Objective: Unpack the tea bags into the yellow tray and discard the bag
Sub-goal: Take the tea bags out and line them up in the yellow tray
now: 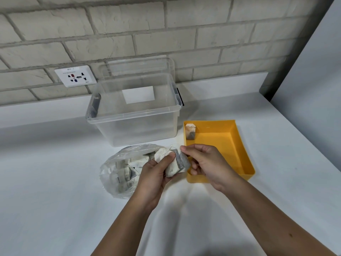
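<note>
A clear plastic bag (118,174) with several tea bags inside lies on the white counter, its mouth facing right. My left hand (153,174) grips a small bunch of tea bags (172,168) just outside the bag's mouth. My right hand (204,163) pinches one tea bag (183,160) from that bunch between thumb and fingers, at the near left corner of the yellow tray (238,145). One tea bag (191,131) lies in the tray's far left corner.
A clear, lidless plastic storage box (132,117) stands behind the bag, against the brick wall. A wall socket (75,76) is at the back left. A grey wall panel (313,80) borders the counter on the right.
</note>
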`<state>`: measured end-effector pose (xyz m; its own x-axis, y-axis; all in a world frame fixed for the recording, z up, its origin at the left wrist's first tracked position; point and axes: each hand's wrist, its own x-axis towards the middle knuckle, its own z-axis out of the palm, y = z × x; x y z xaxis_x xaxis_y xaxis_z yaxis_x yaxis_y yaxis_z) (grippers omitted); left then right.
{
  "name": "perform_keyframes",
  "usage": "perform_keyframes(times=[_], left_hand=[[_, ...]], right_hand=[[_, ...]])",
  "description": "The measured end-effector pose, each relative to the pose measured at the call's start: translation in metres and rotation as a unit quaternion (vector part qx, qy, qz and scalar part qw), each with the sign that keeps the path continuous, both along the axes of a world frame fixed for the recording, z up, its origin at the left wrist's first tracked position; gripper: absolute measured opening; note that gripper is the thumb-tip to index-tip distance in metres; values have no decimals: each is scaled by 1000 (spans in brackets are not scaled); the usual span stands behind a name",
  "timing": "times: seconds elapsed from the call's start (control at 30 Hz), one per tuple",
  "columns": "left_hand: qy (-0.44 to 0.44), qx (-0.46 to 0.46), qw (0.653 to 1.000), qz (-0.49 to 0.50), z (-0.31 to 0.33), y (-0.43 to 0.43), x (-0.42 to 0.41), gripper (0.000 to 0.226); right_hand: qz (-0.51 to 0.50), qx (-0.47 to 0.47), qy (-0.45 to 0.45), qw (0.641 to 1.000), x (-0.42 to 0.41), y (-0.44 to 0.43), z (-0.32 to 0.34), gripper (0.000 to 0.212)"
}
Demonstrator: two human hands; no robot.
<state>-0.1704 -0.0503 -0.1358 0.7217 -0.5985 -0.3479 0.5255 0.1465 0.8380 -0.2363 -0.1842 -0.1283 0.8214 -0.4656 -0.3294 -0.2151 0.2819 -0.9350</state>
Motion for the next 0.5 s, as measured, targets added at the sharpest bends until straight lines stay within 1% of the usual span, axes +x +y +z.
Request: perform_keyframes(times=[0.13,0.23,0.37,0.5], left_hand=[[-6,17,1000,5,-2,1,2,16],[-18,32,999,5,-5,1,3,16],[4,23,1000,17,-6,1,5,20],[15,17,1000,22,-8,2,7,24]], right_hand=[[30,-6,-3,1000,-1,-2,6,17],[44,-27,0,999,-1,-1,8,14],[15,-46,2,999,1,-3,7,13],[-1,-51,-11,999,2,-4,7,19]])
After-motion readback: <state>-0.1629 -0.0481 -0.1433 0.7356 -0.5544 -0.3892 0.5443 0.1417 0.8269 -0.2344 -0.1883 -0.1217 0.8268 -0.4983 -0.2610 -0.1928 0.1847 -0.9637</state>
